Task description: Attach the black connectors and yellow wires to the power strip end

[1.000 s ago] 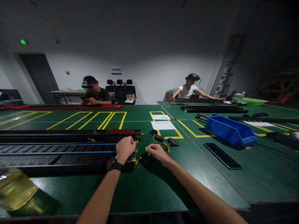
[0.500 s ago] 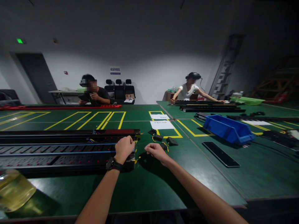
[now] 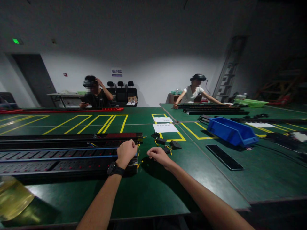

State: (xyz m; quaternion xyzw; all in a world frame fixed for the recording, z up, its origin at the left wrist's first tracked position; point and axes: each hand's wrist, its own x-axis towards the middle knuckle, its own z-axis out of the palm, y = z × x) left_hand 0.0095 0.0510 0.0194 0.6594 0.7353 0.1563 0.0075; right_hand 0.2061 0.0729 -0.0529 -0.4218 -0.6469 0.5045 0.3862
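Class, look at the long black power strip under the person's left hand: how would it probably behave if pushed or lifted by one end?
The power strip looks long, straight and rigid, so it would probably slide as one piece. Lifted at the end under the left hand, it would likely feel heavy and awkward to balance.

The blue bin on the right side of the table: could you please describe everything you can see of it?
The blue bin is an open-topped rectangular tray, plastic by its look, with sloping walls and a lower lip at its near end. It sits flat on the green table, turned at an angle, beside yellow floor-style markings. A flat black panel lies just in front of it, apart. Its contents cannot be seen. Neither hand is near it.
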